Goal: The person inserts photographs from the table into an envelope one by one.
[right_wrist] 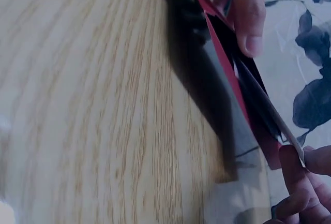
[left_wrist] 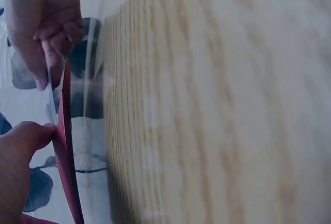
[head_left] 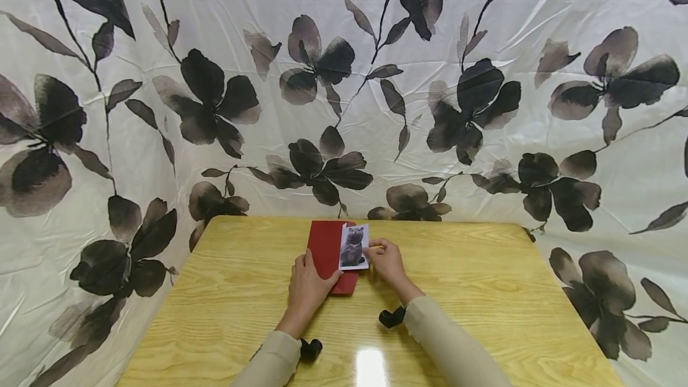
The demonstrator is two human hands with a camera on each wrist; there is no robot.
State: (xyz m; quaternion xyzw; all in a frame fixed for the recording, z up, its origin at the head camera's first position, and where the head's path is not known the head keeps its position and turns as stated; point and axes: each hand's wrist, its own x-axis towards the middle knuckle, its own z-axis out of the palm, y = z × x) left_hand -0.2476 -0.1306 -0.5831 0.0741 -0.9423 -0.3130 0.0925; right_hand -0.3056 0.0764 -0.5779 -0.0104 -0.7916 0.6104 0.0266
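Observation:
My left hand [head_left: 309,284] grips a flat red envelope [head_left: 322,249], held just above the table, with the thumb across its front lower part. A printed photo of a grey cat [head_left: 352,247] overlaps the envelope's right side. At the photo's right edge, my right hand [head_left: 388,263] pinches it between thumb and fingers. The left wrist view shows the envelope [left_wrist: 64,154] edge-on, the left thumb [left_wrist: 36,133] pressing its face. In the right wrist view, the envelope [right_wrist: 227,61] gapes slightly beside the photo, whose end lies in the right fingers [right_wrist: 297,182].
A light wood-grain table [head_left: 457,291] lies under both hands, with rounded far corners. Behind it and at the sides hangs a white cloth [head_left: 408,76] printed with dark flowers. Black wrist mounts [head_left: 392,317] sit by the sleeve cuffs.

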